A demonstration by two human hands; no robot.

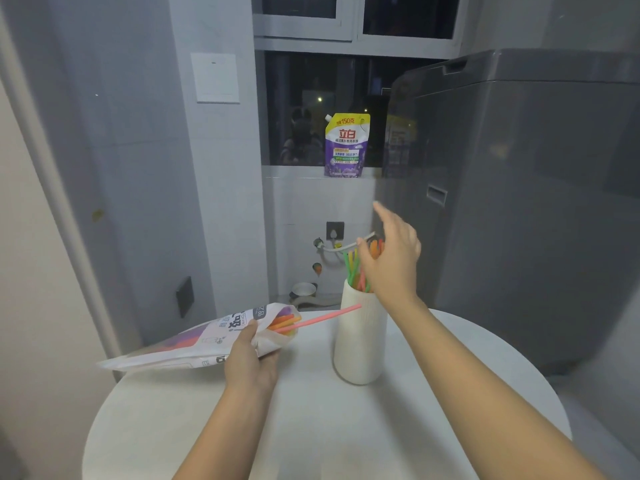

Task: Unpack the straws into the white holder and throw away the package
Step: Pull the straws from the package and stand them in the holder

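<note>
Head view: left hand (251, 358) grips the straw package (207, 341) above the surface (311, 427), a pink straw (322, 318) poking out. Right hand (393, 258), fingers released, hovers over straws (353, 268) in the white holder (360, 341).

We saw a dim, bluish room with dark night glass in the far window (349, 109). Edges bowed outward, and details looked soft.

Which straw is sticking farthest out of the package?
The pink straw: it pokes far out of the package mouth toward the white holder, while the orange straws barely clear the opening.
</note>
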